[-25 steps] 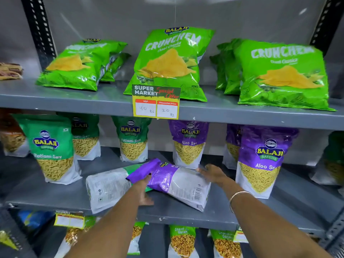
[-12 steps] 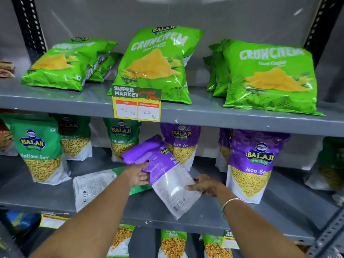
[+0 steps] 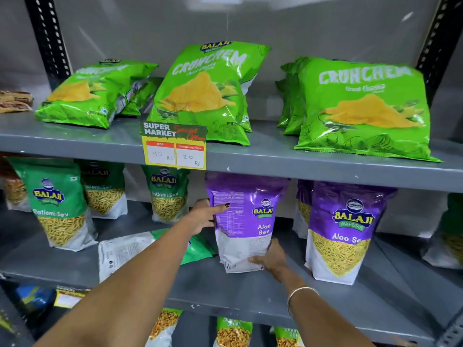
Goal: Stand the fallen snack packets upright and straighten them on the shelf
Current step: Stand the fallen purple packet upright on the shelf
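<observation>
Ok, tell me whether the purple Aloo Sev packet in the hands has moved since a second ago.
Yes. The purple Aloo Sev packet has gone from lying flat on the grey metal shelf to standing upright, its top now near the upper shelf's edge, left hand and right hand steadying it.

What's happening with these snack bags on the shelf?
A person is tidying a shop shelf. Both hands hold a purple Aloo Sev packet upright on the middle shelf: the left hand on its upper left edge, the right hand at its lower right corner. Its back faces outward. A green packet lies flat to the left, not yet stood up.
</observation>
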Demonstrator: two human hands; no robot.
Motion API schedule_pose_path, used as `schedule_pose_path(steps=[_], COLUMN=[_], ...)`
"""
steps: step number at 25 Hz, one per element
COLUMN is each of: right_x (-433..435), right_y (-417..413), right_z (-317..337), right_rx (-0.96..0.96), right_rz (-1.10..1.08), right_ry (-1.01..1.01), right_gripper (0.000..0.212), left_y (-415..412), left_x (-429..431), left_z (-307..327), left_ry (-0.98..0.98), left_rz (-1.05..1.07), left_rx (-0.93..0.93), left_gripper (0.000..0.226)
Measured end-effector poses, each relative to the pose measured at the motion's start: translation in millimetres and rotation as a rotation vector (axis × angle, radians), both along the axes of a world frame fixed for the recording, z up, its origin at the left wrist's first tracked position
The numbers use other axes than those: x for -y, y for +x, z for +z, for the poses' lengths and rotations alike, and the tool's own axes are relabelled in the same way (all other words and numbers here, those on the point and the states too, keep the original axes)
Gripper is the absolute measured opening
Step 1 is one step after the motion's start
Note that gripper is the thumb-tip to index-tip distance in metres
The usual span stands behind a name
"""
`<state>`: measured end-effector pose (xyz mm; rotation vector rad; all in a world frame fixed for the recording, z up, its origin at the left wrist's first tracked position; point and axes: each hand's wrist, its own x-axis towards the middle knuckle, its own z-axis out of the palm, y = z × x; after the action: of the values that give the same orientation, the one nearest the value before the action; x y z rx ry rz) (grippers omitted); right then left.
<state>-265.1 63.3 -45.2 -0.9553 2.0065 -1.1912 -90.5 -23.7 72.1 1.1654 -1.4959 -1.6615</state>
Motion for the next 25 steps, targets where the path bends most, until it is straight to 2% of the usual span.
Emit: schedule_pose_path(steps=[3, 6, 7, 11, 14, 15, 17, 19, 22, 24, 25], right_x=[-7.9, -8.0, -8.0, -9.0, -8.7, -7.2, -11.4, -18.0, -24.2, -25.0, -25.9], right_y=[5.2, 3.9, 4.0, 5.1, 6.9, 4.0, 1.8, -2.7, -11.2, -10.5, -7.1], right_z=[5.3, 8.8, 8.9, 13.5, 21.7, 21.1, 25.3, 28.3, 29.9, 27.3, 25.7], right_rx=[-0.06, -0.084, -0.079, -0.125, -0.22, -0.203, 0.036, 0.171, 0.177, 0.174, 0.157], right_rz=[-0.033, -0.025, -0.029, -0.084, -0.044, -0.027, 0.042, 0.197, 0.327, 0.354, 0.348], right_ry=[0.015, 0.062, 0.073, 0.123, 0.156, 0.161, 0.157, 0.193, 0.222, 0.215, 0.183], right_gripper=[0.067, 0.067, 0.069, 0.06, 0.031, 0.032, 0.027, 0.051, 0.08, 0.093, 0.09], left_y=[0.9, 5.1, 6.9, 10.4, 8.7, 7.9, 3.9, -3.4, -14.7, -22.9, -26.7], left_x=[5.0, 2.1, 1.2, 0.9, -2.8, -2.9, -3.3, -2.7, -1.8, -5.0, -5.5], left_z=[-17.6, -37.0, -44.2, -60.8, -61.7, -64.0, -71.7, -79.5, -80.8, -79.2, -79.1], left_ry=[0.01, 0.044, 0.048, 0.068, 0.078, 0.078, 0.056, -0.031, -0.135, -0.111, -0.096], left_rz=[-0.054, -0.215, -0.248, -0.246, -0.254, -0.246, -0.223, -0.196, -0.161, -0.203, -0.214], left_rx=[-0.031, 0.16, 0.219, 0.303, 0.316, 0.297, 0.273, 0.3, 0.29, 0.25, 0.227], left_gripper=[0.018, 0.05, 0.051, 0.025, 0.026, 0.026, 0.022, 0.014, 0.076, 0.096, 0.098])
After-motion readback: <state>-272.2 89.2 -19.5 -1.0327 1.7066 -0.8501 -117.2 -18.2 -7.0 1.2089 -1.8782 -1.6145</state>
